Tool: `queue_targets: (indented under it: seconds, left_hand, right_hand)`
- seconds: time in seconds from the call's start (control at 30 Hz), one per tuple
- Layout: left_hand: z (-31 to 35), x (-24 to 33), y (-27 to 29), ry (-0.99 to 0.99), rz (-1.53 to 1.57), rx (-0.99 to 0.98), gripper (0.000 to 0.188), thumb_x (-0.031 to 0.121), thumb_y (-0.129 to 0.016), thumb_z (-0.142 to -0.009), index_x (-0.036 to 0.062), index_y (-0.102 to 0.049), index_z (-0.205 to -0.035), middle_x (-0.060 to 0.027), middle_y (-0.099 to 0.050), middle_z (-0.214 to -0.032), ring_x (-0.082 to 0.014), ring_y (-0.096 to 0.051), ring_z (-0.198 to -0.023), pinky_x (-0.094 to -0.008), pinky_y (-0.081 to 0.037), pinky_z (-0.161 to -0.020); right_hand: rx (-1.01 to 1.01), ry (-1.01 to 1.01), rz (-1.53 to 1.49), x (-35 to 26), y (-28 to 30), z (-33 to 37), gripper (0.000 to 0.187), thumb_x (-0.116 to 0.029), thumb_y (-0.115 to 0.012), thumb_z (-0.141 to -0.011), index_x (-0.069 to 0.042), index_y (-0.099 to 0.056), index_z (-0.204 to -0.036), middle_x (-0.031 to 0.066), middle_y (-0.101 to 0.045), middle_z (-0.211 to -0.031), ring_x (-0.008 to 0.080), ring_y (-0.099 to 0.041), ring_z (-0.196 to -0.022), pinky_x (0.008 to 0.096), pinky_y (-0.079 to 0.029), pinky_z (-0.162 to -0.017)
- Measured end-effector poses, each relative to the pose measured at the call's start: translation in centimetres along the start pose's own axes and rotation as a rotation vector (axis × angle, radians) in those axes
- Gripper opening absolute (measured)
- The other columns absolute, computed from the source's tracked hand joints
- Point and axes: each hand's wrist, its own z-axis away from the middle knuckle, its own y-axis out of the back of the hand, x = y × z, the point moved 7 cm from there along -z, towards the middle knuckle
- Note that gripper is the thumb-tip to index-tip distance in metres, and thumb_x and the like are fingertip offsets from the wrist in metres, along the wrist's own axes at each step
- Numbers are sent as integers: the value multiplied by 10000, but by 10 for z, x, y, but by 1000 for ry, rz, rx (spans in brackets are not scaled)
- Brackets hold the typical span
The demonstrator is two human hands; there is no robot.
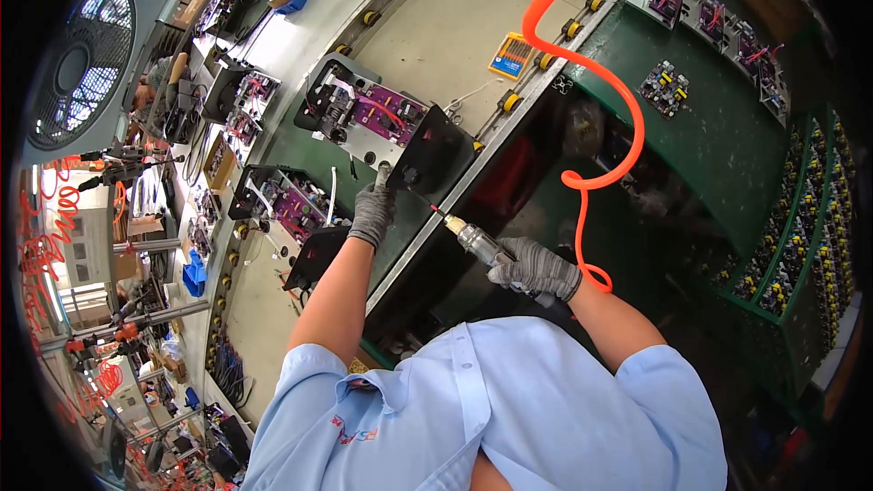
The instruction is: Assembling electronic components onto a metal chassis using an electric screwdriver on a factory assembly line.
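Observation:
My right hand (536, 270), in a grey knit glove, is wrapped round a power screwdriver (479, 244) with a clear-grey body. Its thin bit points up and left, just short of the black end panel of an opened device (368, 141). That device has a metal base plate, a purple circuit board and a red wire. My left hand (373, 212), gloved alike, is at the device's near edge beside the black panel. Its fingers are drawn together there, and whatever is between them is hidden.
A second opened device (296, 205) lies to the left on the roller line. An orange coiled hose (627, 109) hangs on the right. Beyond the rail lies a yellow-orange bit box (512, 56). Boards stand on a green bench (700, 145); a large fan (77, 64) is far left.

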Motion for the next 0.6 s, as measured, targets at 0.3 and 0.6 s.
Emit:
queue_targets:
  seconds: [0.3, 0.6]
  left_hand:
    - [-6, -4, 1, -1, 52, -40, 639, 724, -648, -810, 88, -582, -825, -3, -448, -590, -136, -393, -429, -315, -302, -413]
    - [22, -23, -4, 230, 537, -317, 466, 546, -691, -870, 93, -602, -929, -22, -556, -740, -137, -492, -581, -291, -415, -517]
  right_hand:
    - [-65, 12, 8, -8, 5, -14, 295, -270, -746, -802, -53, -597, -935, 23, -613, -731, 111, -592, -638, 287, -510, -614]
    - [-77, -8, 7, -43, -9, 2, 469, -471, -743, -808, -61, -623, -1002, 21, -614, -771, 112, -596, -699, 271, -491, -652]
